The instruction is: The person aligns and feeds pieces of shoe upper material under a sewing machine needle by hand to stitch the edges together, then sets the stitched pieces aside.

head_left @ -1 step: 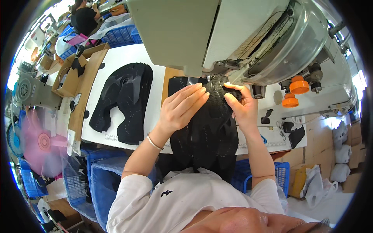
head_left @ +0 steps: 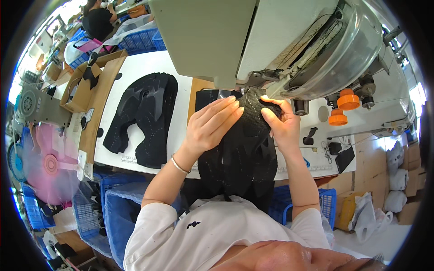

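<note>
A black shoe upper (head_left: 237, 153) with a mesh-textured part lies beneath the head of a sewing machine (head_left: 203, 45), its lower end hanging over the table edge toward me. My left hand (head_left: 212, 124) rests on its left side, fingers stretched out flat and close together. Along the right edge, my right hand (head_left: 284, 124) grips the black material, thumb and forefinger bent around it and the other fingers partly hidden. The fingertips of both hands are close to the machine's foot, where the stitching spot is mostly hidden. A stack of black shoe uppers (head_left: 156, 101) lies to the left.
Orange knobs (head_left: 348, 99) stick out from the machine at right. A cardboard box (head_left: 79, 97) and a pink fan (head_left: 50, 164) stand at left. Blue baskets (head_left: 92, 212) sit under the table. A dark flat object (head_left: 345, 159) lies at the table's right end. Another person (head_left: 98, 22) sits far left.
</note>
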